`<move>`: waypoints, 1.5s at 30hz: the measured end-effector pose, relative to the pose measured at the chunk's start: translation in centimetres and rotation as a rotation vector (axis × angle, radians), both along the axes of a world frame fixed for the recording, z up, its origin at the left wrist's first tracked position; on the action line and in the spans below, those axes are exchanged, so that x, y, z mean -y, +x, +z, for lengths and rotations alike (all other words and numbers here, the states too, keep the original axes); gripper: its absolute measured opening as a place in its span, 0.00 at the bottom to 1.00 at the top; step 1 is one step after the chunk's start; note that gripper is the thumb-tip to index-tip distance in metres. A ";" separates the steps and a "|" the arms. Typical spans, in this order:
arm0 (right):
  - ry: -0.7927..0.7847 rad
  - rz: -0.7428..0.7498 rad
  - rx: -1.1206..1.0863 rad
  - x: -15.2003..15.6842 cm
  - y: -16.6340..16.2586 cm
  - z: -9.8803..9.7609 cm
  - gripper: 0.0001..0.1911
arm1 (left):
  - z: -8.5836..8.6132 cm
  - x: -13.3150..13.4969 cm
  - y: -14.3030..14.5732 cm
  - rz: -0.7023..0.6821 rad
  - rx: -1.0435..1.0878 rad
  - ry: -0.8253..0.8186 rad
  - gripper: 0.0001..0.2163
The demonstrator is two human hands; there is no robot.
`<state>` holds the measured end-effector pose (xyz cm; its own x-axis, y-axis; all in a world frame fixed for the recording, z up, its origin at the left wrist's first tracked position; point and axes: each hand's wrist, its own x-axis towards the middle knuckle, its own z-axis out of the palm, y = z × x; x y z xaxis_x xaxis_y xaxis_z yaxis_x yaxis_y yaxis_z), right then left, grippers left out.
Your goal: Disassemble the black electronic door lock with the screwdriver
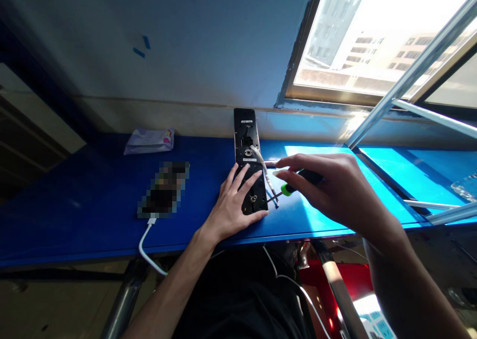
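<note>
A long black panel, which looks like a door-lock plate, lies on the blue table with small fittings and a metal spindle on its upward face. My left hand rests flat across its lower half, fingers spread. In my right hand is a screwdriver with a black and green handle. Its shaft slants down-left, the tip at the panel's lower right edge; whether it touches a screw I cannot tell. A white-wrapped cable runs from the panel down its right side.
On the left lie a blurred phone with a white charging cable and a pale soft packet. Metal frame bars stand on the right, below a window. A wall closes off the table's back.
</note>
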<state>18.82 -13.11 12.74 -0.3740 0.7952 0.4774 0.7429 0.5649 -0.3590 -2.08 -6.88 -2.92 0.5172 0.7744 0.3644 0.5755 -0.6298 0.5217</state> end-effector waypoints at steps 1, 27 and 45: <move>0.000 0.010 -0.003 0.0 0.0 0.0 0.11 | 0.0 0.0 0.0 0.000 0.002 -0.001 0.45; -0.014 0.019 -0.043 0.0 0.2 0.0 0.11 | -0.1 -0.1 0.0 0.004 -0.005 -0.007 0.45; 0.027 0.078 -0.036 -0.1 0.4 -0.1 0.17 | -0.1 -0.1 0.0 -0.005 0.008 -0.003 0.45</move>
<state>19.19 -13.06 12.68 -0.4162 0.7512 0.5124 0.6831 0.6302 -0.3690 -2.08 -6.80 -2.98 0.5184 0.7729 0.3660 0.5683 -0.6312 0.5278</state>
